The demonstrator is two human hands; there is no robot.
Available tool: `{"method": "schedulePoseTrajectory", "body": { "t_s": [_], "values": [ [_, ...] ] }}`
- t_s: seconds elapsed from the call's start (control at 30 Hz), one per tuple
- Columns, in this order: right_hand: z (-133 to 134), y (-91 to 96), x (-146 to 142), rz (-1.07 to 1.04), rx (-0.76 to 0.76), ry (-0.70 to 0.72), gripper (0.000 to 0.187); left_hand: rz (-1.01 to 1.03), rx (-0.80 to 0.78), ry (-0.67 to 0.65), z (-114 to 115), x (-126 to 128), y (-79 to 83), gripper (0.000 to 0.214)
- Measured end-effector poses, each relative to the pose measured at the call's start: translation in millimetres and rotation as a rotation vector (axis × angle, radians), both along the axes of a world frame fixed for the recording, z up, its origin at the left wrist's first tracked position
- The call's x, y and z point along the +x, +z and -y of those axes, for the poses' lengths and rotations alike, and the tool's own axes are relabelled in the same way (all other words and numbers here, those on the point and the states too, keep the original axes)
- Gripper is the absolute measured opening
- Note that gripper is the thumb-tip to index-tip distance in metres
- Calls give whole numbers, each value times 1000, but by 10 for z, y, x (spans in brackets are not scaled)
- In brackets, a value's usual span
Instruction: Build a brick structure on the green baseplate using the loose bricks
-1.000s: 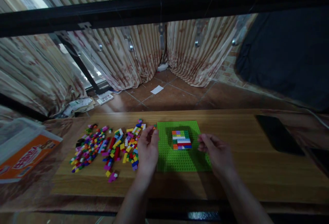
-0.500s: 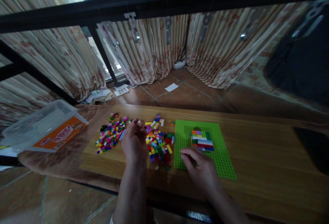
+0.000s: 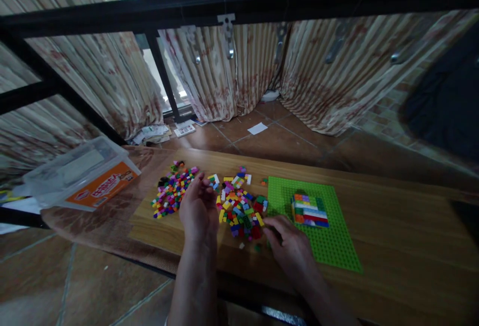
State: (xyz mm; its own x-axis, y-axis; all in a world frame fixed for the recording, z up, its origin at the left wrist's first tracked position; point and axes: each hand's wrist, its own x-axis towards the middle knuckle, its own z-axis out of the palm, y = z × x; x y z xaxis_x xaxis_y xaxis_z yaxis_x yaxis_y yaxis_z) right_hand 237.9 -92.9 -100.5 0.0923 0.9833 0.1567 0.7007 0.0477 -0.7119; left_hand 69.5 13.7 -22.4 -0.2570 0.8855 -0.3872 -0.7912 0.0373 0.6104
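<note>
A green studded baseplate (image 3: 329,246) lies on the wooden table with a small block of stacked coloured bricks (image 3: 310,210) built on it. Left of it are two heaps of loose bricks, one near the plate (image 3: 239,206) and one further left (image 3: 172,192). My left hand (image 3: 198,209) hovers between the two heaps, its fingers bunched together pointing away from me; what they pinch is hidden. My right hand (image 3: 290,248) lies low at the plate's near left corner, fingers stretched towards the nearer heap, holding nothing I can see.
A clear plastic box with an orange label (image 3: 86,179) sits at the table's left end. A black metal frame bar (image 3: 239,4) crosses overhead. Beyond the table are tiled floor, striped curtains and scattered papers (image 3: 151,134).
My view has swung left and down. My left hand has left the plate's edge for the brick heaps. My right hand has come from the plate's right side to its near left corner.
</note>
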Motion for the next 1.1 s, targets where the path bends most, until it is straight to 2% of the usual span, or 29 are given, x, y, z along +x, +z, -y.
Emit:
{"method": "schedulePoseTrajectory", "body": {
  "t_s": [0.13,0.23,0.4,0.53,0.67,0.77,0.93,1.1],
  "values": [
    [-63,57,9,-38,29,-31,19,38,16,20,4,-61,15,11],
    [-226,171,-42,-18,45,-50,19,46,17,6,15,-65,26,12],
    [-625,329,-208,206,1,-46,18,35,-3,-25,31,-81,53,14],
    [-813,283,-268,352,-119,-42,16,36,-18,-46,30,-116,80,12],
    [-832,242,-239,344,-148,-13,15,51,-29,-45,32,-147,99,9],
    [-893,299,-212,304,-130,24,16,69,-22,-51,36,-168,101,9],
    [-1290,418,-242,375,-57,-24,23,75,-28,-37,31,-198,84,11],
    [-1648,391,-291,525,-95,73,25,89,-51,-28,22,-231,86,12]
  ]
}}
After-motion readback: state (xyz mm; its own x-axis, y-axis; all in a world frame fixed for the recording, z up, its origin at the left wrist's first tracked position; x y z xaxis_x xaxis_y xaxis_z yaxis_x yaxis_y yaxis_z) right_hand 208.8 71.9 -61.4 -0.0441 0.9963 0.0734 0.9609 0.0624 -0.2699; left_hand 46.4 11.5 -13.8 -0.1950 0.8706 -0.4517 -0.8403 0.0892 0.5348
